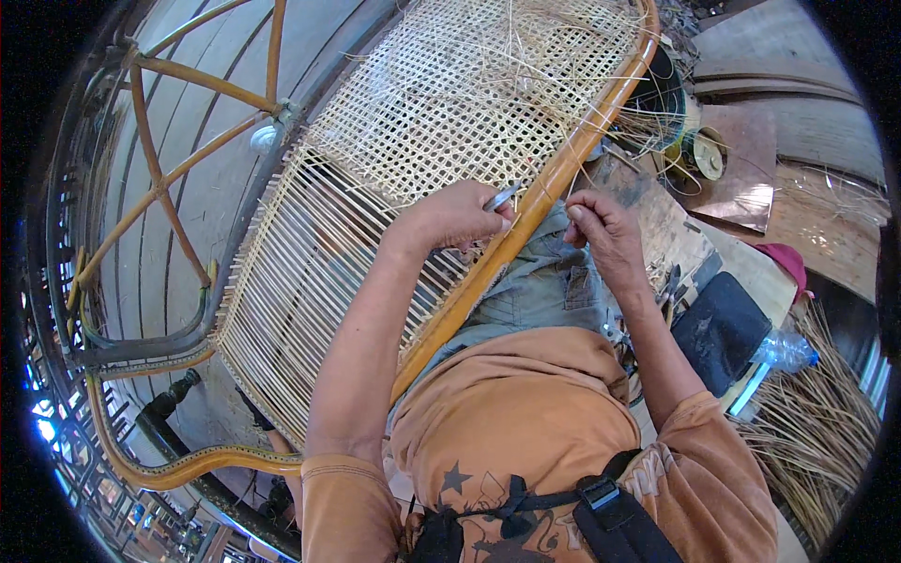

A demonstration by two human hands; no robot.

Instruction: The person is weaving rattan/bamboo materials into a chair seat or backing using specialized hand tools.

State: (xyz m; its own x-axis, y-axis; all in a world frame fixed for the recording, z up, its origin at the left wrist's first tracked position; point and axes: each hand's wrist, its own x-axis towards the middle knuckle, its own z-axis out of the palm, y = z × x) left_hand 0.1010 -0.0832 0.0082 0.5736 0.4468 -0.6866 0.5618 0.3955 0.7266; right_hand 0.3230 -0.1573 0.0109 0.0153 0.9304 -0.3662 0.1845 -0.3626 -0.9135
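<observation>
A cane-woven panel (pixel 441 122) in a curved, varnished rattan frame (pixel 450 324) leans across my lap. Its far part has a dense open-hole weave, while parallel strands (pixel 291 272) run across the nearer part. Above the frame's right rail, my left hand (pixel 455 218) is closed around a small grey metal tool (pixel 504 196), its tip close to the rail; the exact kind is unclear. Just right of that rail, my right hand (pixel 608 239) is pinched, with a thin cane strand (pixel 569 188) at its fingertips. Loose strand ends lie over the far weave.
A rattan chair frame (pixel 155 188) with crossed poles stands at left on a plank floor. To the right are a dark bucket (pixel 657 94), an open tin (pixel 702 155), a black pad (pixel 721 333), a plastic bottle (pixel 786 351) and a bundle of cane (pixel 807 422).
</observation>
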